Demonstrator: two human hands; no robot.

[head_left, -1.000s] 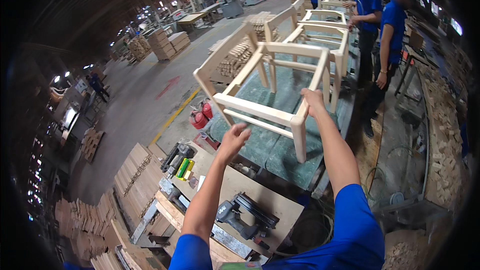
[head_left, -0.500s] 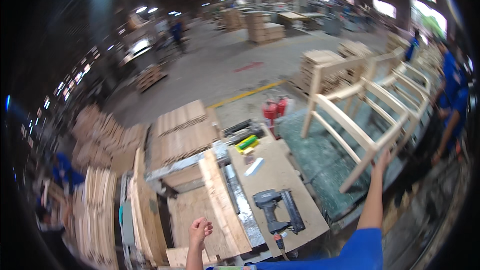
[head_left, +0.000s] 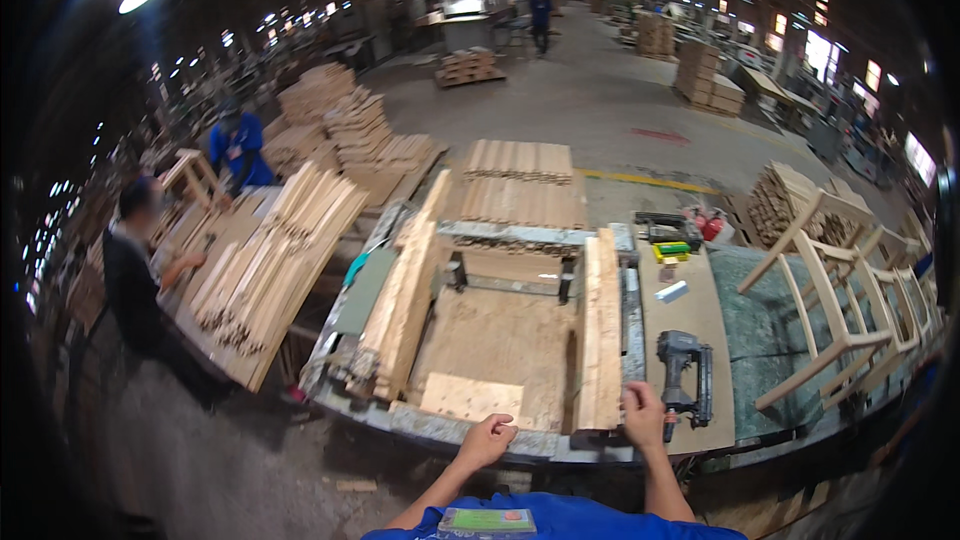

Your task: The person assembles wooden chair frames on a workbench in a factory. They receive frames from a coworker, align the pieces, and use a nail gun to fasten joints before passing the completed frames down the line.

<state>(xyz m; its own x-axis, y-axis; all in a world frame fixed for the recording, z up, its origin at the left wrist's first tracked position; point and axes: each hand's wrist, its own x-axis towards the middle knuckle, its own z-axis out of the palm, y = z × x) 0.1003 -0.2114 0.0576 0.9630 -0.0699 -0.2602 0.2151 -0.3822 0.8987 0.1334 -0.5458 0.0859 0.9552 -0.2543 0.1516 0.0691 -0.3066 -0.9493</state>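
My left hand (head_left: pixel 488 441) is over the near edge of the wooden jig (head_left: pixel 480 340), fingers curled together with nothing visible in them. Beside it lies a flat pale board (head_left: pixel 470 397). My right hand (head_left: pixel 643 414), fingers loosely bent and slightly apart, hovers empty between the jig's right-hand wooden rail (head_left: pixel 601 330) and a black nail gun (head_left: pixel 684 377). That nail gun lies on a brown board (head_left: pixel 700 305), apart from my fingers. On the green table (head_left: pixel 760 380) to the right stands a pale wooden chair frame (head_left: pixel 835 310), touched by neither hand.
Stacked wooden slats (head_left: pixel 515 185) sit beyond the jig. More strips (head_left: pixel 285 250) lie on a bench at left, where a person in dark clothes (head_left: pixel 145 270) and one in blue (head_left: pixel 238 145) are. Small yellow and green items (head_left: pixel 671 250) and a red fire extinguisher (head_left: pixel 712 227) are at far right.
My right hand has let go of the chair frame and come left, near the nail gun. My left hand is now at the jig's near edge. The view has swung left.
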